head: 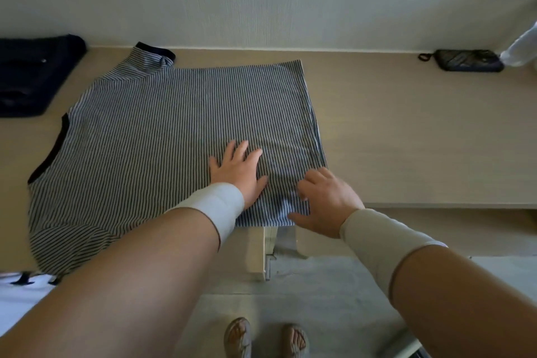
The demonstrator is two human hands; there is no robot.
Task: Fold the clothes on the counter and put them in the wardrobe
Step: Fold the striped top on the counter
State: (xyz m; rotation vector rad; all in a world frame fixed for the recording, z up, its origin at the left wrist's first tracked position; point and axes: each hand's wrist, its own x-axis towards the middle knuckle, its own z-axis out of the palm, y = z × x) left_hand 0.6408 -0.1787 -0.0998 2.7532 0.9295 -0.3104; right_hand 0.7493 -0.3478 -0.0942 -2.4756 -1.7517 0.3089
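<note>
A black-and-white striped shirt with dark trim lies spread flat on the beige counter, its collar to the left and its hem to the right. My left hand rests flat on the cloth near the front hem corner, fingers straight and spread. Just to its right, my right hand touches the shirt's near right corner at the counter's front edge, with fingers bent down onto the fabric; whether it pinches the cloth is unclear. A dark folded garment sits at the far left of the counter.
A small dark pouch lies at the back right by the wall, next to a pale object at the frame edge. Below the counter's front edge are a cabinet gap and my sandalled feet on the floor.
</note>
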